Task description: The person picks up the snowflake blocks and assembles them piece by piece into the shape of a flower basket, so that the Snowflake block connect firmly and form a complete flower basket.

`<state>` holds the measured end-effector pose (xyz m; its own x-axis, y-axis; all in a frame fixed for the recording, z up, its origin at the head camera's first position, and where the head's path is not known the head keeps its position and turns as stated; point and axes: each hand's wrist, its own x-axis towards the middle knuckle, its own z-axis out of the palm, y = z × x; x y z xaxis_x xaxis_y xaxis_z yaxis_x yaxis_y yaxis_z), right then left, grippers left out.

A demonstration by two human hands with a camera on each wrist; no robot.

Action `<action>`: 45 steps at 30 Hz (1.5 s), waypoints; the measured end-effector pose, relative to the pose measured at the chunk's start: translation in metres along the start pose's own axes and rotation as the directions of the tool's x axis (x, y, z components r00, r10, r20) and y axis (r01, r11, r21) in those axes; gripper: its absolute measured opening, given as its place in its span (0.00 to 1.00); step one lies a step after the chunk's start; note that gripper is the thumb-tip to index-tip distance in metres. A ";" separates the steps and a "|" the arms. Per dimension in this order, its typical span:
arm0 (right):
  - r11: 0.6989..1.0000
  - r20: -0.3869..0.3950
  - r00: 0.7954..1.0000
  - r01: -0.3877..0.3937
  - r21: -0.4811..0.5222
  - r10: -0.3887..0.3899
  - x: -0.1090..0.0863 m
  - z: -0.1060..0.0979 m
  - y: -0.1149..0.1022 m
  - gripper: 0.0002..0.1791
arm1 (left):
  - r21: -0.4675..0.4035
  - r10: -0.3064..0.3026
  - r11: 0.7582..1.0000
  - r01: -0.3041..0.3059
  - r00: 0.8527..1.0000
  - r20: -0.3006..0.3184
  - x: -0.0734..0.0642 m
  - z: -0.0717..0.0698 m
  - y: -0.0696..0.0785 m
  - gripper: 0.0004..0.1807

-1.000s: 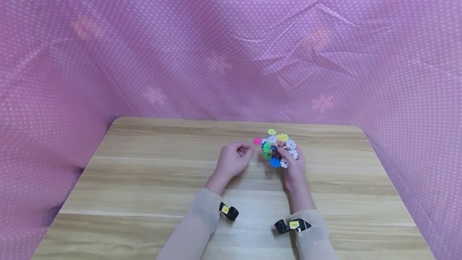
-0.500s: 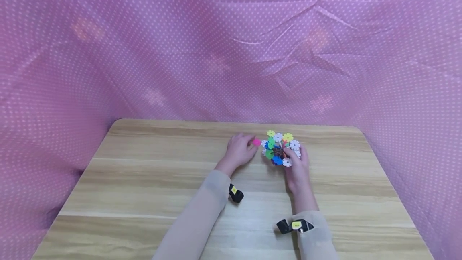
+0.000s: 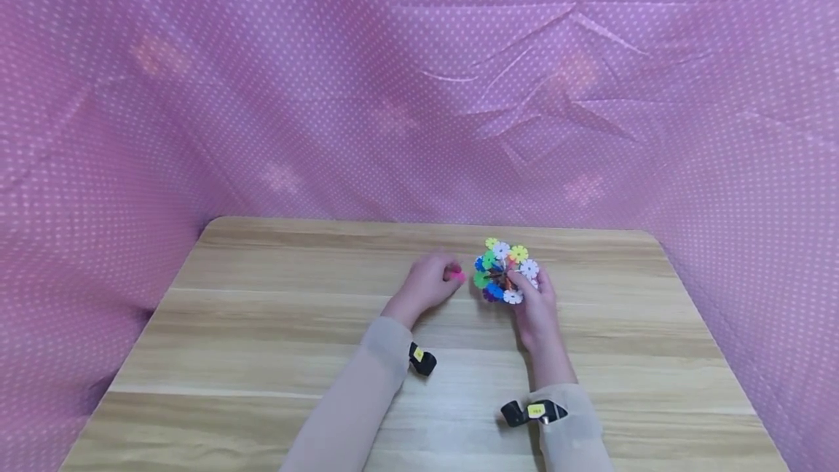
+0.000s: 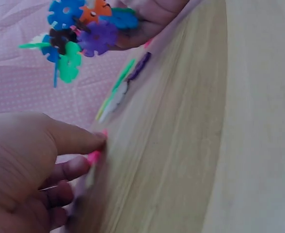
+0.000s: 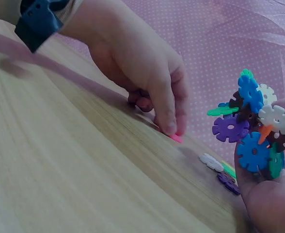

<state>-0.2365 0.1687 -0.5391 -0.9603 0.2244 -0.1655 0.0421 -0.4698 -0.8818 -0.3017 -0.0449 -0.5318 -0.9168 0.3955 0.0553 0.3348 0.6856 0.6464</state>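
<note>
Thumb and fingers of my left hand (image 3: 427,281) pinch a pink snowflake disc (image 5: 175,138), a flat notched building piece, low over the wooden table. To its right, my right hand (image 3: 539,312) holds a ball-like cluster of interlocked snowflake discs (image 5: 254,151), with blue, purple, green, white, orange and brown pieces. The thumb lies across the cluster in the head view, and part of the build hides behind the fingers. Below the cluster, loose discs lie on the table: a white one (image 5: 211,162), a purple one (image 5: 228,183) and a green one (image 4: 123,75).
The wooden table (image 3: 262,355) has rounded far corners. Pink dotted cloth (image 3: 419,108) hangs behind it and along both sides. A black wrist camera (image 3: 422,360) sits on the left sleeve, another black camera (image 3: 518,414) on the right one.
My left hand has gone forward to the pink disc, taken it between thumb and fingers, and drawn it a little back toward me. The cluster in my right hand has shifted and turned slightly.
</note>
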 end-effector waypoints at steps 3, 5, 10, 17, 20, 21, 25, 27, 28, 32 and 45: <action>1.000 0.008 1.000 -0.011 -0.009 0.011 -0.002 0.001 0.002 0.28 | -0.016 -0.048 0.999 0.049 0.999 0.016 -0.009 -0.003 -0.001 0.15; 1.000 0.011 1.000 -0.020 -0.016 0.020 -0.003 0.002 0.004 0.29 | -0.015 -0.075 0.997 0.076 0.997 0.020 -0.016 -0.006 -0.001 0.15; 0.999 0.024 0.999 -0.029 -0.030 0.030 -0.005 0.007 0.009 0.31 | -0.048 -0.106 0.993 0.107 0.994 0.017 -0.033 -0.011 -0.005 0.08; 0.997 0.025 0.999 -0.018 -0.071 0.020 -0.009 0.014 0.018 0.32 | -0.205 -0.135 0.973 0.110 0.984 -0.114 -0.052 -0.016 -0.004 0.09; 0.998 0.023 1.000 -0.004 -0.062 0.006 -0.009 0.016 0.021 0.32 | -0.298 -0.152 0.950 0.096 0.973 -0.171 -0.056 -0.017 0.000 0.07; 0.998 0.023 1.000 0.002 -0.058 -0.001 -0.010 0.016 0.021 0.32 | -0.334 -0.161 0.938 0.093 0.970 -0.182 -0.057 -0.016 0.002 0.07; 0.997 0.020 1.000 0.018 -0.074 -0.016 -0.011 0.017 0.024 0.31 | -0.461 -0.197 0.883 0.083 0.958 -0.206 -0.060 -0.015 0.011 0.07; 0.997 0.017 1.000 0.022 -0.079 -0.021 -0.012 0.018 0.025 0.31 | -0.504 -0.212 0.859 0.085 0.956 -0.201 -0.061 -0.015 0.015 0.08; 0.997 0.016 1.000 0.024 -0.079 -0.023 -0.012 0.018 0.026 0.31 | -0.524 -0.218 0.847 0.086 0.956 -0.195 -0.062 -0.014 0.016 0.08; 0.997 0.017 0.999 0.035 -0.063 -0.034 -0.013 0.019 0.027 0.32 | -0.582 -0.218 0.809 0.080 0.961 -0.172 -0.063 -0.011 0.020 0.11; 0.993 0.047 0.997 0.067 -0.098 -0.063 -0.015 0.021 0.026 0.35 | -0.627 -0.245 0.775 0.076 0.951 -0.187 -0.064 -0.003 0.030 0.09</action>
<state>-0.2268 0.1354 -0.5502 -0.9731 0.2127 -0.0888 0.0045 -0.3674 -0.9300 -0.2338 -0.0519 -0.5138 -0.9949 0.0940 0.0371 0.0534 0.1783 0.9825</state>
